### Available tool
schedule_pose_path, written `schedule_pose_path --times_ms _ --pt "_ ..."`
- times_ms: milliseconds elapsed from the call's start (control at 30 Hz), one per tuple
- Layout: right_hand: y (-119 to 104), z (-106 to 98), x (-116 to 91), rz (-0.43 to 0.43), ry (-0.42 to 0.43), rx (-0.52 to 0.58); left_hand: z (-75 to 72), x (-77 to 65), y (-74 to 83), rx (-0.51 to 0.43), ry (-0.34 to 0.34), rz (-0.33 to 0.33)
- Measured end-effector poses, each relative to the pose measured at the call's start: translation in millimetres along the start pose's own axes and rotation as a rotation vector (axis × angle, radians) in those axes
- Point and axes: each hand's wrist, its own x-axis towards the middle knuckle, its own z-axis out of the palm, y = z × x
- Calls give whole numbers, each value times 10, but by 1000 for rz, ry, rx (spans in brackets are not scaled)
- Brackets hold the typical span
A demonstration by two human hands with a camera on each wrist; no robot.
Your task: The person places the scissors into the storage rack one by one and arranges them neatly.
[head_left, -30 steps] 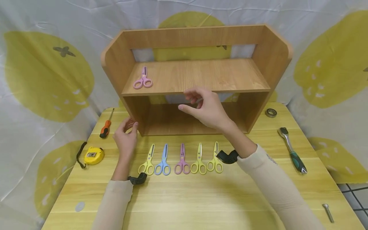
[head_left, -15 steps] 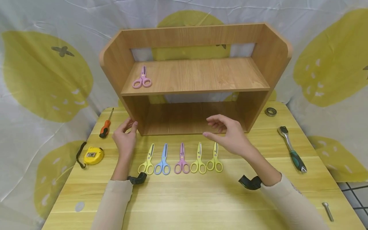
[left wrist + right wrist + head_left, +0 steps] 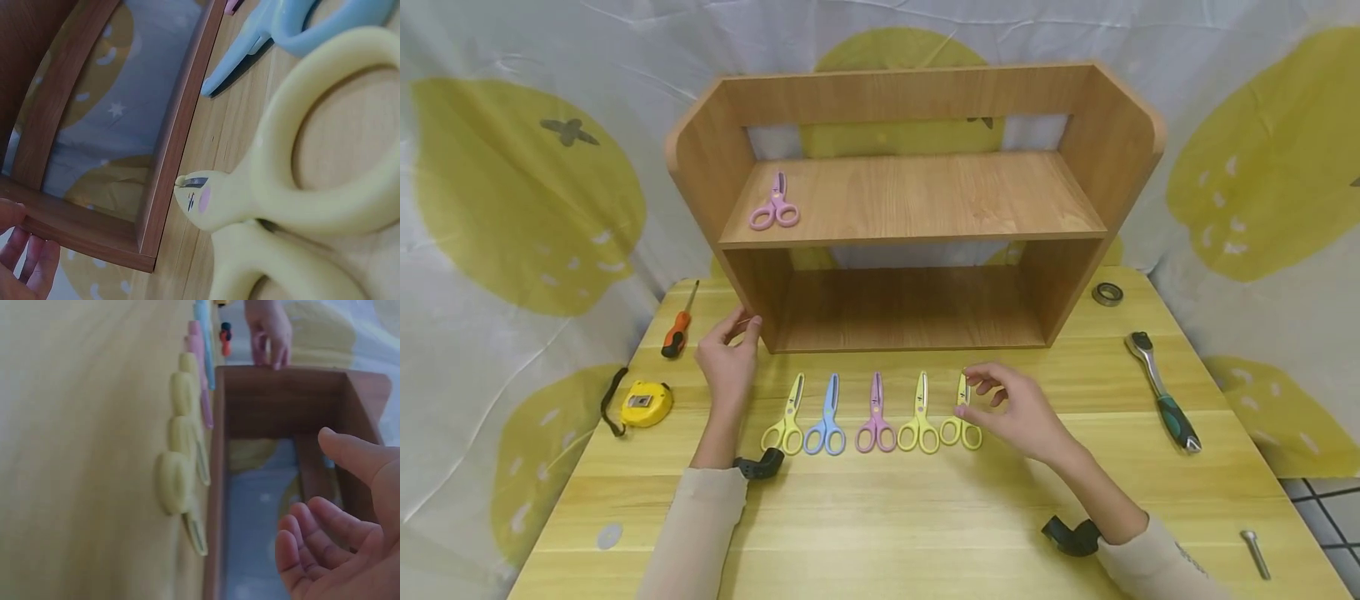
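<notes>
My left hand (image 3: 727, 367) holds the left side panel of a two-tier wooden desk shelf (image 3: 917, 196); in the left wrist view the thumb lies on one face and the fingers (image 3: 40, 265) on the other. My right hand (image 3: 1018, 417), fingers loosely bent and holding nothing, hovers at the rightmost yellow scissors (image 3: 962, 390), partly overlapping them. Left of these lie a second pair of yellow scissors (image 3: 922, 408), pink scissors (image 3: 876, 408), blue scissors (image 3: 831, 408) and another yellow pair of scissors (image 3: 791, 408), blades toward the shelf. Light purple scissors (image 3: 777, 204) rest on the upper tier's left end.
On the left lie an orange-black screwdriver (image 3: 679, 325), a yellow tape measure (image 3: 646, 404) and a grey disc (image 3: 610, 536). On the right are a ring-shaped bearing (image 3: 1107, 293), a green-handled ratchet wrench (image 3: 1163, 392) and a bolt (image 3: 1255, 554). A lemon-patterned curtain (image 3: 527, 192) hangs behind.
My right hand has come down and to the right, from in front of the upper tier to the rightmost yellow scissors. The left hand keeps its hold on the shelf's side.
</notes>
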Motion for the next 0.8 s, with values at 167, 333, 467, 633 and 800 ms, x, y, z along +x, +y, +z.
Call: schedule_pose_path --times_ms 167,333,467,633,800 --pt "152 99 -114 32 -14 2 8 9 8 -6 -8 -13" --pt "282 174 -214 69 -26 -28 6 0 -3 4 -10 -31" --pt "342 205 -257 85 -29 -34 6 3 -7 8 -8 -31" --pt "394 214 -280 88 -29 -54 3 5 3 3 -6 -28" --pt "425 216 -293 107 -36 -68 -7 -3 15 -4 -13 -40"
